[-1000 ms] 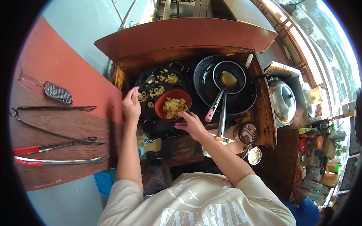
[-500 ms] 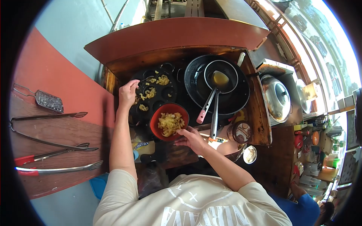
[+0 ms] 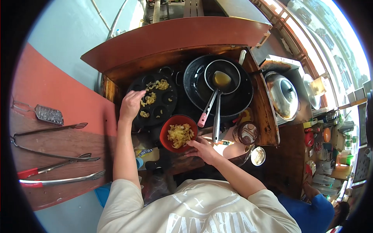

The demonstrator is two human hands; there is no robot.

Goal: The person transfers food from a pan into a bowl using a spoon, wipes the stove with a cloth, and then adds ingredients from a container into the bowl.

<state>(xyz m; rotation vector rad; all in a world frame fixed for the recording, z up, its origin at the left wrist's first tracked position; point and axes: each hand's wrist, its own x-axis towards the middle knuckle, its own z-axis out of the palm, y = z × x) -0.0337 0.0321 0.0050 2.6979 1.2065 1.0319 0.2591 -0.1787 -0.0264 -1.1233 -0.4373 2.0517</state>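
My right hand (image 3: 204, 150) grips a red bowl (image 3: 164, 134) by its lower right rim. Yellow curved pieces that look like elbow macaroni (image 3: 180, 136) fill much of the bowl. Above a round black pan with several hollows (image 3: 170, 110), my left hand (image 3: 132, 104) is closed on a thin metal utensil (image 3: 148, 86), whose exact kind I cannot make out. More of the yellow pieces (image 3: 150, 98) lie in and around the pan's hollows, mostly near the utensil.
Right of the pan, a large black wok (image 3: 243, 99) holds a smaller pan (image 3: 232, 90) and a ladle (image 3: 210, 104). Tongs (image 3: 58, 157) and a grater (image 3: 49, 115) lie on the left board. A lidded pot (image 3: 281, 95) stands at right; a person in blue (image 3: 307, 209) is lower right.
The bowl and my right hand have shifted away from the pan, slightly down and right. My left hand has moved slightly toward the pan's middle. The whole view has shifted a little.
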